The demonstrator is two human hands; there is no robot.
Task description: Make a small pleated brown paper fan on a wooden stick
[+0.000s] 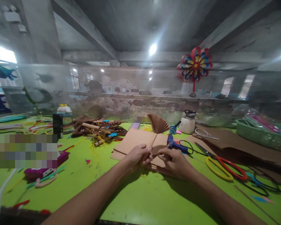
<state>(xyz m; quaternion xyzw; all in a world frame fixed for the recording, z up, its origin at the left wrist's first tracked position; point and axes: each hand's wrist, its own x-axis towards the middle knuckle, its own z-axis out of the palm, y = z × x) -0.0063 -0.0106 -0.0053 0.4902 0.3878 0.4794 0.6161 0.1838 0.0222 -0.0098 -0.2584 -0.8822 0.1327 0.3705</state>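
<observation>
My left hand [138,156] is closed round the stem of a small brown pleated paper fan [157,124], holding it upright over the green table [140,193]. Close beside it, my right hand [175,161] pinches a thin brown strip or stick at the base of the fan's stem. Both hands hover above a stack of brown cardboard sheets [133,142]. A blue glue gun [175,144] lies just beyond my right hand.
Scissors with red and yellow handles [221,167] and black cables lie to the right, a green basket [259,134] farther right. Brown scraps [96,128], a white pot [187,123], a dark bottle [57,125] and coloured strips lie about. A perforated screen with a paper pinwheel [195,65] stands behind.
</observation>
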